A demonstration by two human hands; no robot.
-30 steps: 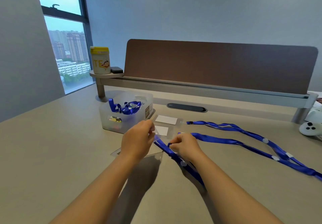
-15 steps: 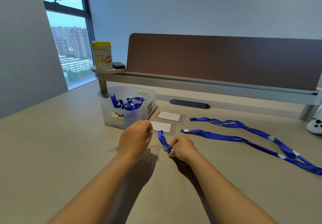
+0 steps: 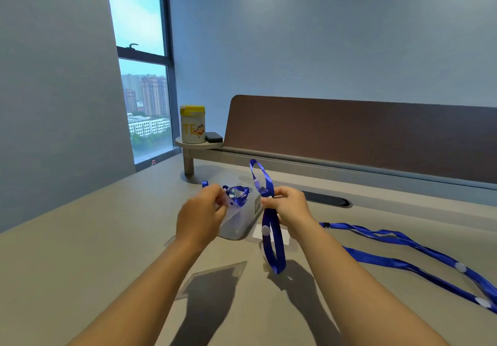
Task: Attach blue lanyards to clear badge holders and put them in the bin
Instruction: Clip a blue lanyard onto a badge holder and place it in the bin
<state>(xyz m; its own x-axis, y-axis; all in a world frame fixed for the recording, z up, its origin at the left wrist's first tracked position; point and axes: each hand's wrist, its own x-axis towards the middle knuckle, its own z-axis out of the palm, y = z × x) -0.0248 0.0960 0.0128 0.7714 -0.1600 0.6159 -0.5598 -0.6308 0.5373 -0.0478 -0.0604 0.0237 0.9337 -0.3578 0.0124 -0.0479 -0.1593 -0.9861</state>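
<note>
Left hand (image 3: pixel 200 215) pinching the clear badge holder (image 3: pixel 236 215), right hand (image 3: pixel 289 206) clenching the blue lanyard (image 3: pixel 270 234) — I'd keep the slot steady and feed the clip straight through.

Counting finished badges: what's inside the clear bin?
The bin holds tangled blue lanyards. The left hand and the held badge holder cover the rest, so no count.

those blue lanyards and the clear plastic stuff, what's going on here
A person is working at a beige desk. The right hand grips a gathered blue ribbon lanyard, looped above and below the fist. The left hand pinches a clear plastic badge holder, both raised in front of the translucent plastic bin. Two more blue lanyards lie on the desk to the right.
</note>
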